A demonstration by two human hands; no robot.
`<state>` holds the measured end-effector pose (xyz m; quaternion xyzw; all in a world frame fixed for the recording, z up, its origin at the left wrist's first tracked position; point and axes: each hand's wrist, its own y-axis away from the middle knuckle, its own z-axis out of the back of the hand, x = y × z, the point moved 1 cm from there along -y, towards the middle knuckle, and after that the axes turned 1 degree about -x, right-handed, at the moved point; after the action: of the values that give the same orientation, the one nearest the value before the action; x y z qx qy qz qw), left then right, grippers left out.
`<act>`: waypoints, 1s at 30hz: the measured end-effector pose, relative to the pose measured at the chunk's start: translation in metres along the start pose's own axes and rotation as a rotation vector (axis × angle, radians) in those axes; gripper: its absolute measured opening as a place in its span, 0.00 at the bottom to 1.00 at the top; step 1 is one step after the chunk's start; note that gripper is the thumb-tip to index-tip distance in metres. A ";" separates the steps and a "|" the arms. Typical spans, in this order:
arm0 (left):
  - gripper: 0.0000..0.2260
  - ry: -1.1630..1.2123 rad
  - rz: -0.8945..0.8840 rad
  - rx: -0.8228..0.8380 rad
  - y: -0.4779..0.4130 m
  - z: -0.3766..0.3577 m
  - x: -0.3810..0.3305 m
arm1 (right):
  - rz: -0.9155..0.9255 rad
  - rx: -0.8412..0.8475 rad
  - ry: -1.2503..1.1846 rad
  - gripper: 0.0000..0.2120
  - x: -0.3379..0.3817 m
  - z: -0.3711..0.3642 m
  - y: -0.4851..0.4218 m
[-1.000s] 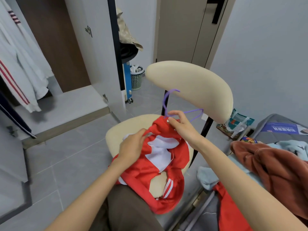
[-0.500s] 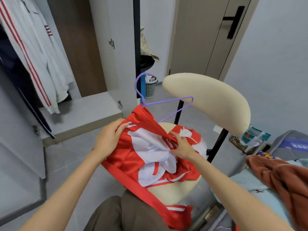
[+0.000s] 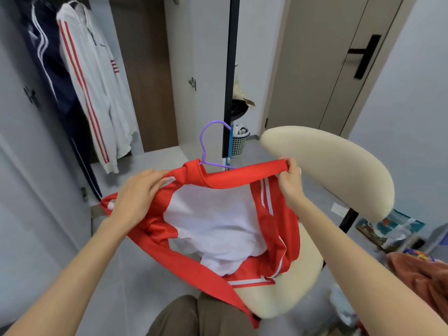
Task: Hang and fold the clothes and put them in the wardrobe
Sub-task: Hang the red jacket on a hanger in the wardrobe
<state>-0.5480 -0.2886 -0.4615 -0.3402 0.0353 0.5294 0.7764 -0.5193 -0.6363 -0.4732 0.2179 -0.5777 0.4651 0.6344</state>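
Left hand (image 3: 135, 192): gripped the red jacket (image 3: 242, 177) at one shoulder.
Right hand (image 3: 289, 180): pinched the other shoulder.
Hanger (image 3: 206, 141): purple, hook poking out of the collar.
Chair (image 3: 327, 166): under the jacket.

Of the purple hanger (image 3: 206, 141) only the hook and a short run of 1 arm show; the rest is buried inside the red jacket (image 3: 244, 174). The right hand (image 3: 289, 181) grips the jacket's shoulder end with its fingertips tucked out of sight in the fabric; on the left hand (image 3: 138, 192) the fingertips blur into the collar. The jacket hides much of the chair seat (image 3: 286, 294). The hanging navy jacket (image 3: 48, 59) is cut off by the top edge, the brown garment (image 3: 421, 275) by the right edge. What fills the basket (image 3: 238, 144) is too small to tell
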 end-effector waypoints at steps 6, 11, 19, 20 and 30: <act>0.11 0.139 0.172 -0.159 0.007 0.020 0.009 | 0.086 0.196 -0.323 0.16 0.109 -0.023 -0.011; 0.07 0.168 0.275 -0.286 0.016 0.046 0.009 | 0.112 0.584 -0.392 0.11 0.178 -0.060 0.007; 0.21 0.190 0.409 -0.332 0.031 0.055 0.015 | 0.409 0.680 0.117 0.12 0.195 -0.102 0.032; 0.25 0.169 0.443 -0.335 0.032 0.057 0.014 | 0.494 0.578 0.256 0.16 0.188 -0.102 0.032; 0.23 0.350 0.540 -0.296 0.032 0.051 -0.025 | 0.260 0.516 0.252 0.21 0.181 -0.095 0.056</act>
<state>-0.6013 -0.2732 -0.4275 -0.5129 0.1793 0.6486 0.5330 -0.5341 -0.4713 -0.3415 0.2366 -0.3806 0.6969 0.5599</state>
